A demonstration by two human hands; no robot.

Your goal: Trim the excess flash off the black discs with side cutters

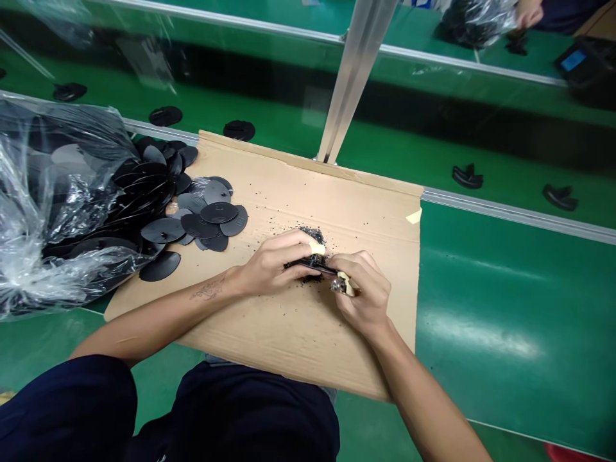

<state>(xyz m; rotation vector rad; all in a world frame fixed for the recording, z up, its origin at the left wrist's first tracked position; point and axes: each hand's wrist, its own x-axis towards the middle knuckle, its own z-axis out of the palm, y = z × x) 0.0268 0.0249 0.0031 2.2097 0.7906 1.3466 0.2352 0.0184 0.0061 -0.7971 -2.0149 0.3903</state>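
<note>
Over the middle of the cardboard sheet (269,321), my left hand (269,263) is closed on a dark plastic piece (308,262), mostly hidden by the fingers. My right hand (366,290) is closed at its right end, around a small tool with a shiny metal part (337,284); its kind is not clear. Yellowish wraps cover some fingertips on both hands. Small black shavings (312,234) lie heaped beneath and beyond the hands. Left of them rests a loose group of flat black oval discs (219,212).
A clear plastic bag (72,186) spills many black discs at the left. Beyond a metal rail and upright post (347,83), black parts (239,130) and curved pieces (466,176) lie on a green surface. Another person's hand (529,13) is at the top right.
</note>
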